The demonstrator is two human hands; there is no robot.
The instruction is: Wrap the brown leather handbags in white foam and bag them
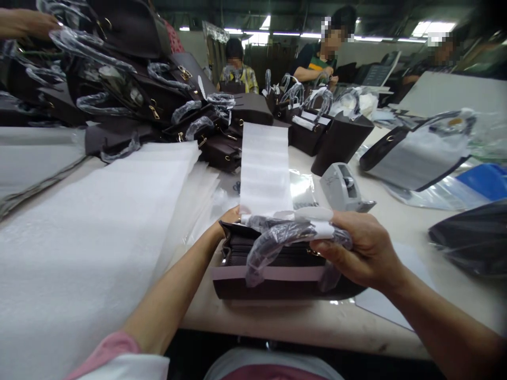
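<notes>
A dark brown handbag (273, 287) stands in front of me at the table's near edge, with its top facing me. Its two handles (273, 245) are wrapped in clear plastic. My right hand (362, 248) is closed around the handles at their right end, beside a white band. My left hand (230, 215) reaches to the bag's back left corner; its fingers are hidden behind the bag and a white sheet. That long white sheet (265, 169) rises behind the bag. A pale strip (277, 273) runs across the bag's near side.
White foam sheets (99, 237) are stacked at left. Dark handbags (130, 89) pile up behind them. A grey tape dispenser (341, 186) stands beyond my right hand. Another bag (415, 153) and a plastic-covered dark one (471, 237) lie at right. Several people are in the background.
</notes>
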